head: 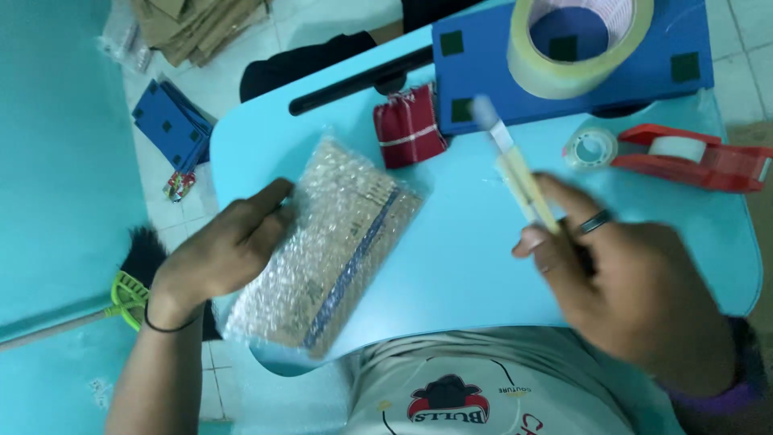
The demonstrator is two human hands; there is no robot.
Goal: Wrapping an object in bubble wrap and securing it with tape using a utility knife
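Resting flat on a bubble-wrapped parcel (pixel 326 254), the person's left hand (pixel 225 250) presses down with fingers spread open along the parcel's left edge, gripping nothing. The parcel lies slanted on the pale blue counter (pixel 459 274), its lower end hanging just over the counter's near rim, and a box with a blue stripe shows through the wrap. The right hand (pixel 628 282), blurred by movement, is closed around a slim yellowish tool (pixel 519 173), which may be a utility knife; its pale tip points up and away from the person, above the counter and to the right of the parcel. A dark ring sits on one finger of that hand.

Farther back on the counter, a small red packet (pixel 408 126) lies just beyond the parcel's far end. Behind it a blue foam board (pixel 483 72) carries a large roll of clear packing tape (pixel 576 44). To the right stands a red tape dispenser (pixel 696 157), with a small clear tape roll (pixel 590 148) touching its left end.
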